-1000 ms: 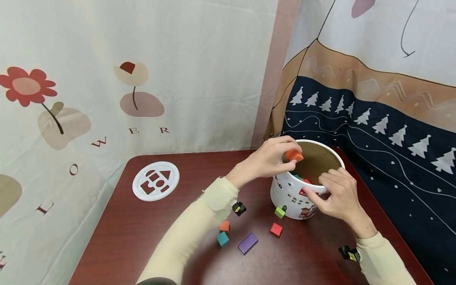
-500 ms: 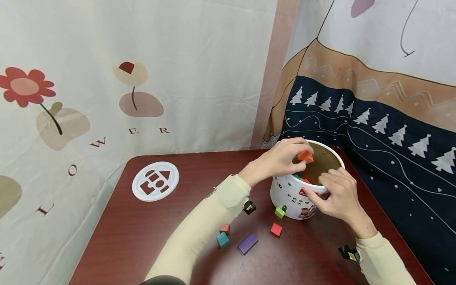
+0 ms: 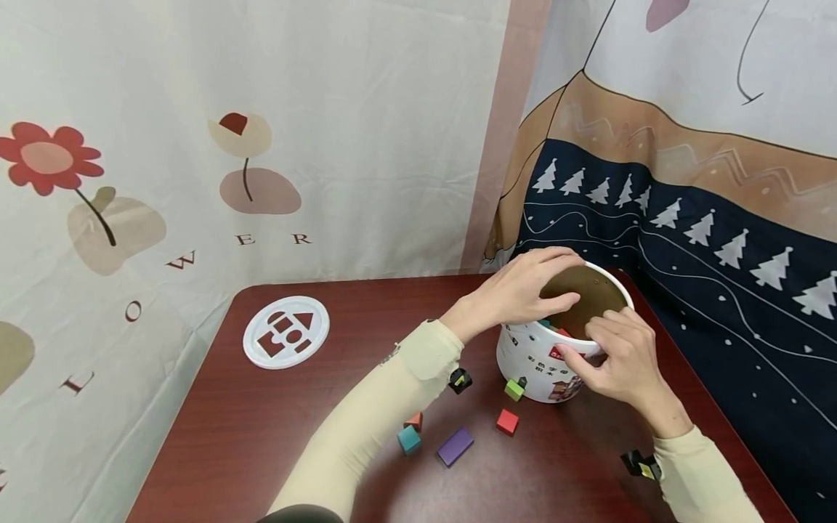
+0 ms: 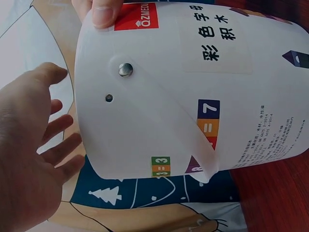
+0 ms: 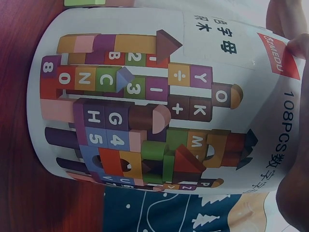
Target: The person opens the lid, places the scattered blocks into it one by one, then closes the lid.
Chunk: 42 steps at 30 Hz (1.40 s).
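My left grip (image 3: 516, 289) has just released the orange block and spreads empty over the bucket (image 3: 523, 359); the block is presumably inside, unseen. My right grip (image 3: 624, 354) holds the rim (image 3: 618, 280).

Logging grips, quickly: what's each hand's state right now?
Left hand: open, holding nothing.
Right hand: closed, holding the bucket.

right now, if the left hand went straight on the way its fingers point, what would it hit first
Probably the bucket's inner wall, across the opening from the left hand; depth is unclear, so the fingers might clear the rim instead.
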Motion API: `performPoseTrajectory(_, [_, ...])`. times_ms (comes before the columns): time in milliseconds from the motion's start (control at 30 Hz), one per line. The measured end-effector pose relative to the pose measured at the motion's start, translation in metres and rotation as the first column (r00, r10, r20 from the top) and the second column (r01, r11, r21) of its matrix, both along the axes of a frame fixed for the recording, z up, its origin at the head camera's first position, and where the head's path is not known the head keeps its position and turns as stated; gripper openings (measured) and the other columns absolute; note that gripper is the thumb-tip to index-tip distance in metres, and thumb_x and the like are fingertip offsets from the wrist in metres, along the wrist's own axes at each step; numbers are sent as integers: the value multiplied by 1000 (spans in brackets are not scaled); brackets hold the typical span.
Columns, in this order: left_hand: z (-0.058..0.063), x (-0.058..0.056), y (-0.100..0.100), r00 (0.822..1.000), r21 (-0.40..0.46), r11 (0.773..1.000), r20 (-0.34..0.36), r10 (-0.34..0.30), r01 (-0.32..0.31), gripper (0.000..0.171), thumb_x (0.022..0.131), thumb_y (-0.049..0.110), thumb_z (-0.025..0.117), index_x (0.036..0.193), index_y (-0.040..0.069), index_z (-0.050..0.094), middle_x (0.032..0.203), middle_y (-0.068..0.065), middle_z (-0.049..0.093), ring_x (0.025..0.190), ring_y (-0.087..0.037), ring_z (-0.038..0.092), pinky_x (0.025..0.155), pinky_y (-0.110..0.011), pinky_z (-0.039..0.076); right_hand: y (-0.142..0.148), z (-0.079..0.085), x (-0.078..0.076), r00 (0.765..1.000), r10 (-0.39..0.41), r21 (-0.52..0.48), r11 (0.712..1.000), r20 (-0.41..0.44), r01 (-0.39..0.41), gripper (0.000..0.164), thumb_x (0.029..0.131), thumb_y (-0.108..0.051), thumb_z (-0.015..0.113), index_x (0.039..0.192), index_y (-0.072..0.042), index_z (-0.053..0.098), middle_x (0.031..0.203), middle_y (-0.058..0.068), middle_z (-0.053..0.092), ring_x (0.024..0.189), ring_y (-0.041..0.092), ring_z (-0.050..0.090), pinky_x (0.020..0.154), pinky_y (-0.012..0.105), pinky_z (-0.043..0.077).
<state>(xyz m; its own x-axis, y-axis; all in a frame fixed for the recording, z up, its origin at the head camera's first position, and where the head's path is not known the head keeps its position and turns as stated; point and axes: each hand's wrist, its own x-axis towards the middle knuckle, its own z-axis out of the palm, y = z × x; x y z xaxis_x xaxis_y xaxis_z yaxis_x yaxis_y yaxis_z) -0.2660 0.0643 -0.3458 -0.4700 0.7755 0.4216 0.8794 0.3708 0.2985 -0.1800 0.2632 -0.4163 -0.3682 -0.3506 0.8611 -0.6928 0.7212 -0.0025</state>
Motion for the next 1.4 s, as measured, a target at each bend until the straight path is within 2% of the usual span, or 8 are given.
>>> performPoseTrajectory(133, [-3,0,-3,1000,-19,999,-15,25,-26,61,98,46,64,149,14,56,153,-4,49,141,-9,37,118,-23,27,-2,2,0,1000,6,-3,1000,-10,-6,55,86,-50,63,50,-15,39,50,-6,33,49,16,31,51,36,26])
performPoseTrajectory(267, [-4,1,-7,998,-76,995,-9,63,-64,70,98,55,58,158,20,45,161,-1,38,148,-10,23,123,-34,18,-3,3,1,1000,10,-5,1000,-15,-10,55,85,-50,64,50,-15,39,50,-7,32,49,15,30,51,36,25])
performPoseTrajectory(400, [-6,2,-13,995,-114,988,15,102,-100,75,98,61,53,163,27,35,166,4,27,151,-11,13,124,-41,15,-3,3,1,1000,8,-5,1000,-13,-8,55,85,-50,63,50,-15,39,50,-7,32,49,15,30,51,36,25])
performPoseTrajectory(500, [-7,4,-20,992,-108,987,21,123,-120,76,98,61,53,163,27,34,167,4,25,152,-11,10,123,-45,17,-2,3,0,1000,5,-5,1000,-12,-5,56,85,-51,63,50,-15,39,50,-7,31,49,15,30,51,36,25])
performPoseTrajectory(967, [-20,7,-74,977,-39,976,10,215,-215,77,95,61,58,160,25,40,163,2,32,151,-16,16,121,-48,22,4,-5,-1,999,-20,7,1000,30,20,55,85,-54,62,51,-17,41,49,-4,36,50,16,34,52,37,27])
performPoseTrajectory(1200, [-36,14,-109,971,5,971,-7,241,-241,75,96,58,60,159,21,43,160,-1,38,149,-16,20,118,-51,27,5,-7,-1,998,-23,2,1000,54,23,52,83,-52,65,51,-18,41,50,-4,37,52,16,35,54,38,28])
performPoseTrajectory(1400, [-55,24,-137,962,-22,962,12,273,-272,75,96,57,60,159,21,43,157,-2,41,146,-19,28,115,-52,31,5,-7,-1,998,-22,-5,1000,54,22,53,83,-53,65,51,-18,40,50,-4,36,52,16,35,54,38,28])
